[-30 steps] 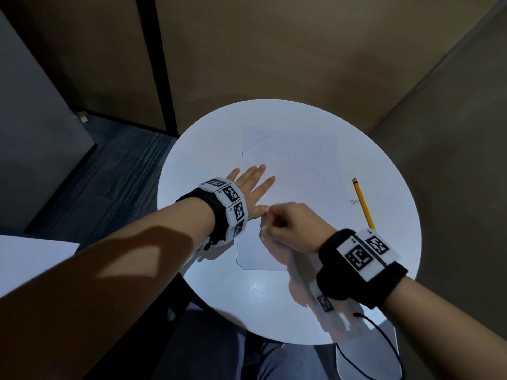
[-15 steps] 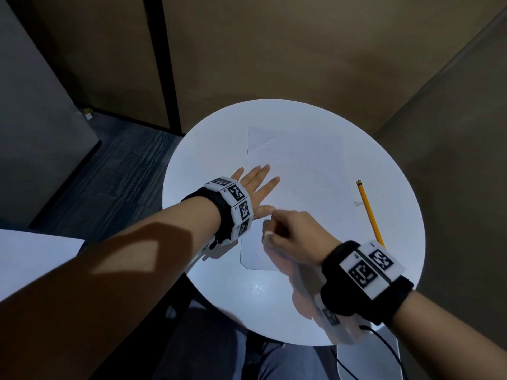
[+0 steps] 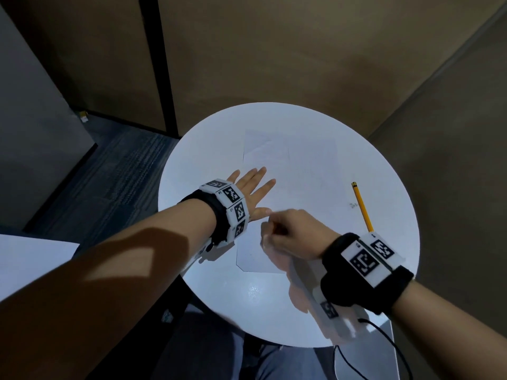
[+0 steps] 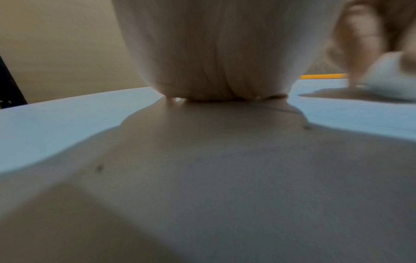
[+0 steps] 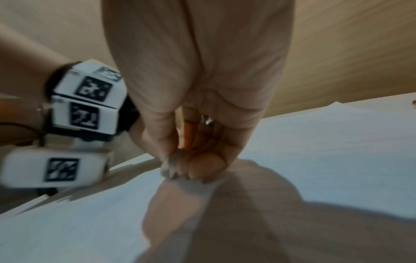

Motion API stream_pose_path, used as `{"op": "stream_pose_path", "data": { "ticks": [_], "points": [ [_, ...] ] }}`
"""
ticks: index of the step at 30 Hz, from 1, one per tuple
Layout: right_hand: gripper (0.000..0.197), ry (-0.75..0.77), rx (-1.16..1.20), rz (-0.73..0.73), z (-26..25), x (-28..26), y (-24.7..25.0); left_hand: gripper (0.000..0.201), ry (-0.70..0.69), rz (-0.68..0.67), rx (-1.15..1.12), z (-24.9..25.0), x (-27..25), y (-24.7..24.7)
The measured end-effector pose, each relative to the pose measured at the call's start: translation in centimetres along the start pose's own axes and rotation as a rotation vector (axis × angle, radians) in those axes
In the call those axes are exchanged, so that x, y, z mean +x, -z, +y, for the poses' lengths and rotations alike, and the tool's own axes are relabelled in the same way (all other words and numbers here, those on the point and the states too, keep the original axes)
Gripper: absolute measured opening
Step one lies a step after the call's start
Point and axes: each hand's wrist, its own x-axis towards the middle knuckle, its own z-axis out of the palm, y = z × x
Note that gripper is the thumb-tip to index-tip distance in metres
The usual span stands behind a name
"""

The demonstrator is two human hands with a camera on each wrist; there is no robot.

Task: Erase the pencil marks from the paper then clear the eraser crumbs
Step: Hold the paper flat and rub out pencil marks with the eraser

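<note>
The right hand pinches a white eraser against the paper's near-left corner (motion-blurred), beside the left hand, flat on the sheet's left edge. Erasing looks under way; crumb-clearing remains. A pencil lies right of the paper.

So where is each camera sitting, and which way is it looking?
Head: on the person's head, looking down at the round table; both forearms, the flat left hand on the paper, and the right hand show.
Left wrist: under the wrist, low over the table, looking along the palm.
Right wrist: looking along curled fingers pinching the eraser.
Shared: the eraser and the yellow pencil also show in the left wrist view.
</note>
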Motion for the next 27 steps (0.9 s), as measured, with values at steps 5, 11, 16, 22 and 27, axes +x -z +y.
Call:
{"op": "stream_pose_path", "data": {
  "ticks": [5, 11, 16, 22, 27],
  "points": [
    [0.026, -0.01, 0.015, 0.14, 0.1, 0.0, -0.7, 0.066, 0.004, 0.006, 0.01, 0.1, -0.2, 0.0],
    [0.012, -0.058, 0.089, 0.089, 0.5, 0.3, 0.6, 0.067, 0.008, -0.013, -0.01, 0.1, -0.1, 0.2],
    [0.022, -0.035, 0.064, 0.065, 0.5, -0.6, -0.1, 0.067, -0.005, -0.03, -0.029, -0.1, -0.2, 0.4],
    [0.007, -0.083, 0.106, 0.124, 0.8, 0.4, 0.8, 0.067, -0.004, -0.03, -0.016, 0.0, -0.2, 0.3],
    [0.017, -0.046, 0.029, -0.007, 1.0, -0.6, 0.3, 0.067, -0.006, -0.038, -0.027, -0.1, -0.2, 0.3]
  ]
}}
